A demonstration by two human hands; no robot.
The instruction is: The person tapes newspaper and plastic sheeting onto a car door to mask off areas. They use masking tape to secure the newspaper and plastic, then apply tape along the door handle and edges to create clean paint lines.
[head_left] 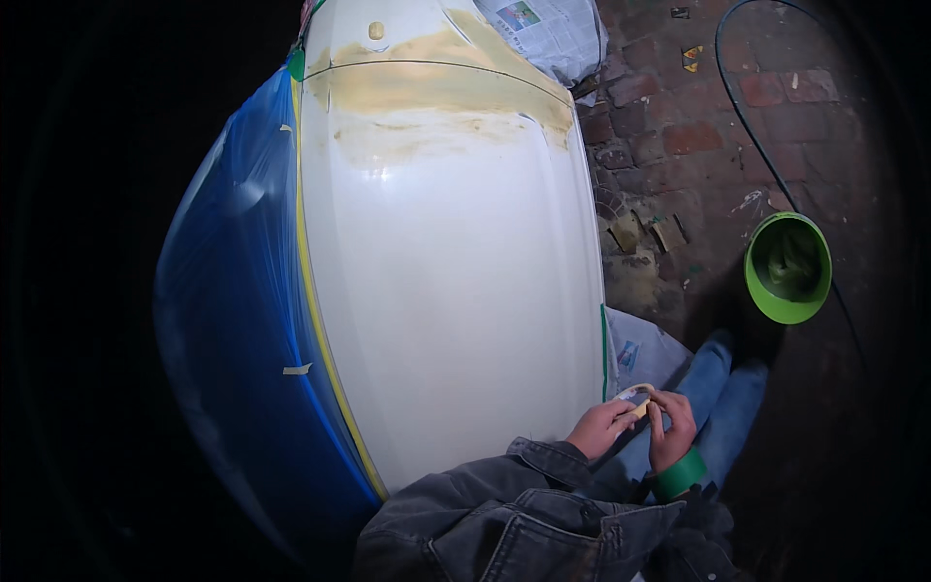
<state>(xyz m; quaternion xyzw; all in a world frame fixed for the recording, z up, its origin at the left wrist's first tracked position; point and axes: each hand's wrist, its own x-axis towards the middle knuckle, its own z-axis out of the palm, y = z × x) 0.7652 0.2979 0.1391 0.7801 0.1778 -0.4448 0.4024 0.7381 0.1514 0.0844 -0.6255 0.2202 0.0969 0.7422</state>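
In front of my body, beside the lower right edge of a white car body panel [456, 281], I hold a roll of pale masking tape [636, 391]. My left hand [598, 430] grips its near left side, thumb and fingers closed on it. The fingers of my right hand [671, 427] pinch the roll's right edge; whether a loose tape end is between them I cannot tell. Around my right wrist sits a wide green band [679, 473] that looks like a tape roll. Tan, sanded-looking patches [427, 87] cover the panel's far end.
Blue-looking plastic sheeting [233, 291] edged with yellow tape [312, 291] covers the left side. Newspaper [558, 34] hangs at the far right corner, and more newspaper [645, 349] near my legs. On the brick floor [693, 136] stand a green bucket [787, 308] and a dark hose [747, 121].
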